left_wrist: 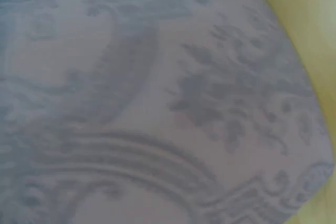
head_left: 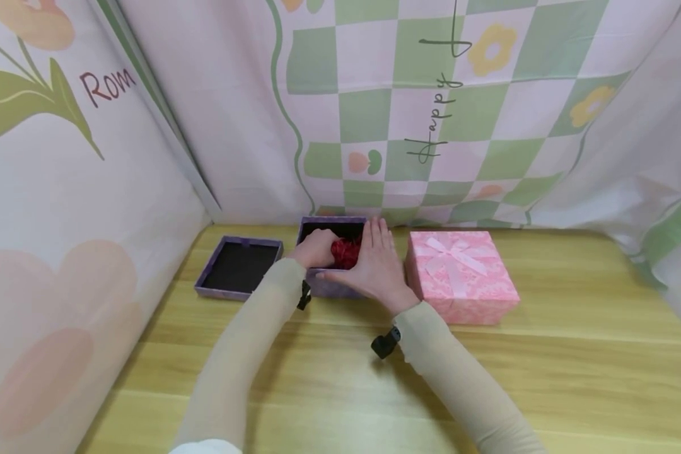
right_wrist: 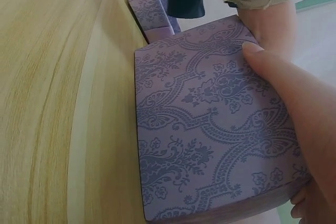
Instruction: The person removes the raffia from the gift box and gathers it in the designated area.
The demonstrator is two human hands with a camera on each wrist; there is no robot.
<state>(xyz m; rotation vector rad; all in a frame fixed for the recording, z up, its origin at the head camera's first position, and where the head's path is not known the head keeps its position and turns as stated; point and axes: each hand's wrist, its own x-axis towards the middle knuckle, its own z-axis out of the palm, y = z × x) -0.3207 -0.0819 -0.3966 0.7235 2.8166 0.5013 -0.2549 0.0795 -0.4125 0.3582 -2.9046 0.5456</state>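
A purple patterned box (head_left: 333, 285) without its lid stands at the far side of the table, black inside. My left hand (head_left: 316, 250) reaches down into it, the fingertips hidden, beside a crinkled, shiny red bundle (head_left: 346, 253). I cannot tell whether those fingers hold the bundle. My right hand (head_left: 378, 265) rests against the box's right side with straight fingers, the thumb (right_wrist: 253, 48) along the front rim. Close up and blurred, the box's patterned wall (left_wrist: 220, 93) fills most of the left wrist view.
To the left lies a shallow purple lid (head_left: 239, 268), its black inside facing up. A pink gift box (head_left: 462, 274) with a ribbon bow stands just right of my right hand. Behind the wooden table (head_left: 329, 378) hangs a checked curtain (head_left: 425, 113), with another cloth (head_left: 91, 208) on the left.
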